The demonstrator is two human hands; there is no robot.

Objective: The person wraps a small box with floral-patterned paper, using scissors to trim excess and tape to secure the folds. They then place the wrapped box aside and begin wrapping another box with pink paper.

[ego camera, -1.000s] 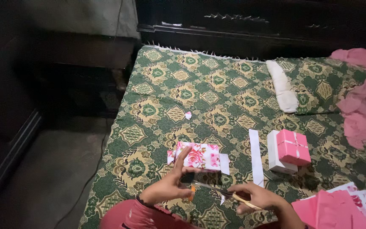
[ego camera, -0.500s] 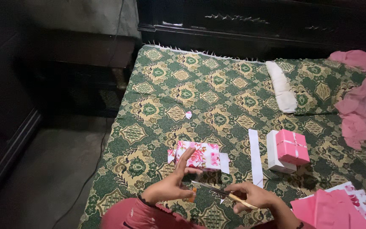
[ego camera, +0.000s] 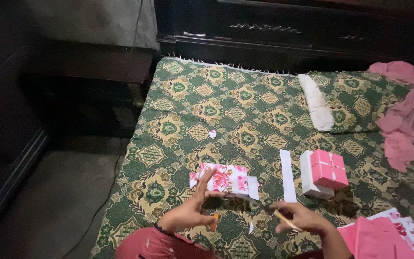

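A small package wrapped in pink floral paper (ego camera: 228,178) lies on the green patterned bedspread (ego camera: 216,105). My left hand (ego camera: 190,213) has its fingers spread, with the fingertips on the package's near edge. A small orange bit (ego camera: 215,218) sits by its palm. My right hand (ego camera: 303,218) grips a thin tool with a dark blade and a yellowish handle (ego camera: 264,207). The blade points left toward the package, just below my left fingertips.
A pink ribboned box (ego camera: 330,168) rests on a white box (ego camera: 307,182), with a white paper strip (ego camera: 287,175) beside it. Pink paper sheets (ego camera: 389,235) lie at bottom right. A pillow (ego camera: 355,100), pink cloth (ego camera: 403,115), dark headboard (ego camera: 288,33) and floor (ego camera: 49,201) beyond the bed's left edge.
My left hand stays on the floral package. My right hand has shifted slightly, and the tool's blade now reaches closer under my left fingertips.
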